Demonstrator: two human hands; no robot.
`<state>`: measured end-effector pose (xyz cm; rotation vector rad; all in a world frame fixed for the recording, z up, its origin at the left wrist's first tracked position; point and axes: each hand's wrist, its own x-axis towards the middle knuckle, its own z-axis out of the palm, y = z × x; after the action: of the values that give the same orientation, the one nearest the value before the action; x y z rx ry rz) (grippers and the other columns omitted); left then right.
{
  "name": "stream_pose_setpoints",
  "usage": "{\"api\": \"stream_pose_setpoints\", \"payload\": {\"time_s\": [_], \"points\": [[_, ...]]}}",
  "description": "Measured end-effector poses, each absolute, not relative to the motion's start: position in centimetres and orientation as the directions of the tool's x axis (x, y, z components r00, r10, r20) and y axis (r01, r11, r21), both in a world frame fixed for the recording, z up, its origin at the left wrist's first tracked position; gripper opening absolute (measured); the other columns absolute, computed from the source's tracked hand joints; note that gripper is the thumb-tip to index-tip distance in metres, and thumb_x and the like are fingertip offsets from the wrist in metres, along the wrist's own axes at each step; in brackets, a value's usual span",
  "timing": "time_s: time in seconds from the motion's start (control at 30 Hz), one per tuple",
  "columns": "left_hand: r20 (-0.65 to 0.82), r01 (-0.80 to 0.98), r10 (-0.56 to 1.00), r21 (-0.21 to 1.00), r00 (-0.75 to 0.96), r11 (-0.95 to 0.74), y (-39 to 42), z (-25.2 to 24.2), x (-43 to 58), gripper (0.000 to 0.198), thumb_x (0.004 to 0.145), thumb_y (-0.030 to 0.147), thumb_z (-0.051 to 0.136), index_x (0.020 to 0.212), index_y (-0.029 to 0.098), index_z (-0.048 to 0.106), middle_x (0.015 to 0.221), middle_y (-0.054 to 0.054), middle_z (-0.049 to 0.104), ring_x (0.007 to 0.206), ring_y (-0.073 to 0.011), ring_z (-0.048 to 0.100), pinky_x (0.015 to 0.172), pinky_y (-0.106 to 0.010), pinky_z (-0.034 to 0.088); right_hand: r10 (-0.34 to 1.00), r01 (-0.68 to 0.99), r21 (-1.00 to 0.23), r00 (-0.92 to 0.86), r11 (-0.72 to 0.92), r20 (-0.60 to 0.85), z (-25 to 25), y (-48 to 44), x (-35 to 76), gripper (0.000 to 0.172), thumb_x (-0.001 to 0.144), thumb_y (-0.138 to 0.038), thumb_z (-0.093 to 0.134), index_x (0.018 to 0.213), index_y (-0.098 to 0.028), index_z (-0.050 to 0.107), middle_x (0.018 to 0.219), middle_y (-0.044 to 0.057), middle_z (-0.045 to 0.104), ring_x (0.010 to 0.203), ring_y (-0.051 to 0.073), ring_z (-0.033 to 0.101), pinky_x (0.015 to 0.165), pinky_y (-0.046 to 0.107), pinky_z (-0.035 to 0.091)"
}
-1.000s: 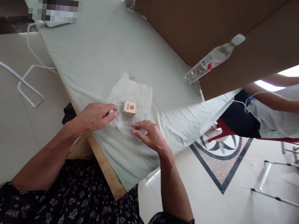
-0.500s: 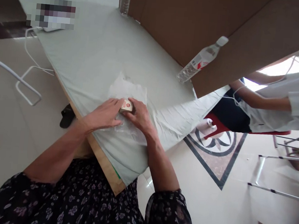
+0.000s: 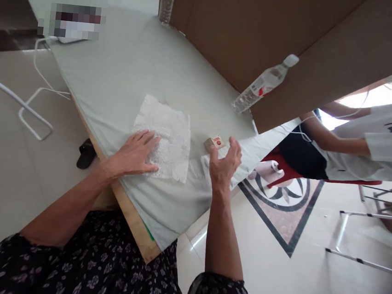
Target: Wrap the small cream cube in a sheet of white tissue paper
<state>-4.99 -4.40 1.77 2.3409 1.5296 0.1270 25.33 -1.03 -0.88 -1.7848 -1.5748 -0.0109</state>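
One spread left hand point(image 3: 133, 153) lay on the sheet point(image 3: 173, 138), where light, even pressure seemed best against creases; the wide-open right hand point(image 3: 224, 165) was just beside the box point(image 3: 218, 142) on the tabletop point(image 3: 120, 66).

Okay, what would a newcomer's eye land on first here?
Probably the big brown cardboard panel, filling the upper right, with a clear bottle in front. Next, the left hand, spread over the left side of a crinkled white sheet, and the small printed box beside the open right hand.
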Motion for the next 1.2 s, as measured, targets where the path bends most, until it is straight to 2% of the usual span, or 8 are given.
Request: {"api": "stream_pose_setpoints", "payload": {"time_s": [0.17,0.3,0.53,0.77,0.87,0.97,1.07,1.2], "points": [[0.017,0.841,0.896,0.335,0.445,-0.424,-3.2,2.4,-4.6,0.087,0.090,0.053,0.069,0.162,0.016,0.039,0.171,-0.022,0.038,0.161,-0.0405,0.032,0.130,-0.056,0.029,0.871,0.790,-0.435,-0.241,0.432,0.428,0.6,-1.9,19.5,0.045,0.095,-0.038,0.064,0.138,-0.024,0.062,0.153,0.015,0.061,0.143,0.031,0.056,0.121,0.055,0.042],[-0.011,0.883,0.926,0.303,0.378,-0.358,-1.5,2.0,-4.7,0.085,0.091,0.052,0.066,0.162,0.012,0.040,0.171,-0.023,0.037,0.162,-0.0409,0.030,0.131,-0.056,0.026,0.889,0.790,-0.409,-0.390,0.456,0.238,-0.6,-0.9,16.2,0.057,0.096,-0.042,0.066,0.148,-0.019,0.057,0.160,0.018,0.056,0.149,0.033,0.051,0.121,0.055,0.042],[-0.033,0.936,0.970,0.273,0.241,-0.223,-1.0,0.2,-7.4,0.096,0.086,0.068,0.067,0.160,0.012,0.043,0.174,-0.024,0.031,0.163,-0.0480,0.020,0.130,-0.065,0.016,0.925,0.853,-0.359,-0.335,0.379,0.182,-2.3,-1.0,16.4,0.057,0.104,-0.047,0.055,0.150,-0.013,0.055,0.163,0.020,0.052,0.155,0.033,0.044,0.126,0.054,0.035],[0.115,0.895,0.962,0.353,0.246,-0.271,-3.7,1.4,-6.3,0.070,0.095,0.054,0.061,0.153,0.015,0.053,0.165,-0.021,0.048,0.160,-0.0410,0.033,0.132,-0.062,0.020,0.919,0.829,-0.414,-0.278,0.376,0.278,-2.0,-1.1,16.9,0.040,0.101,-0.038,0.058,0.136,-0.019,0.066,0.153,0.017,0.062,0.146,0.032,0.054,0.123,0.055,0.039],[0.023,0.885,0.949,0.353,0.316,-0.303,-4.4,1.0,-5.7,0.077,0.091,0.054,0.066,0.155,0.014,0.050,0.168,-0.020,0.045,0.160,-0.0407,0.033,0.132,-0.060,0.021,0.893,0.842,-0.441,-0.101,0.311,0.438,-1.4,-0.8,19.0,0.038,0.097,-0.034,0.058,0.132,-0.022,0.066,0.154,0.016,0.060,0.146,0.032,0.052,0.121,0.058,0.038],[-0.006,0.892,0.948,0.341,0.318,-0.297,-4.6,0.4,-5.8,0.085,0.089,0.055,0.067,0.159,0.012,0.045,0.170,-0.020,0.041,0.161,-0.0396,0.031,0.133,-0.059,0.018,0.838,0.850,-0.512,0.186,0.124,0.513,-1.6,0.1,22.4,0.060,0.088,-0.036,0.064,0.145,-0.021,0.054,0.159,0.020,0.051,0.149,0.038,0.046,0.117,0.065,0.038],[-0.002,0.896,0.951,0.337,0.308,-0.289,-4.5,0.0,-6.0,0.090,0.088,0.056,0.068,0.161,0.012,0.041,0.171,-0.020,0.040,0.162,-0.0388,0.030,0.134,-0.058,0.017,0.856,0.794,-0.607,0.311,0.004,0.413,-2.4,1.2,25.5,0.064,0.079,-0.038,0.068,0.139,-0.019,0.056,0.139,0.020,0.064,0.132,0.037,0.059,0.112,0.066,0.043],[-0.009,0.897,0.953,0.339,0.303,-0.282,-4.4,0.0,-6.1,0.095,0.086,0.058,0.069,0.163,0.012,0.038,0.171,-0.020,0.039,0.162,-0.0387,0.029,0.134,-0.056,0.015,0.894,0.688,-0.716,0.241,0.118,0.378,-2.1,1.4,25.8,0.049,0.077,-0.037,0.070,0.123,-0.021,0.065,0.119,0.012,0.073,0.108,0.028,0.068,0.101,0.052,0.054]]}}
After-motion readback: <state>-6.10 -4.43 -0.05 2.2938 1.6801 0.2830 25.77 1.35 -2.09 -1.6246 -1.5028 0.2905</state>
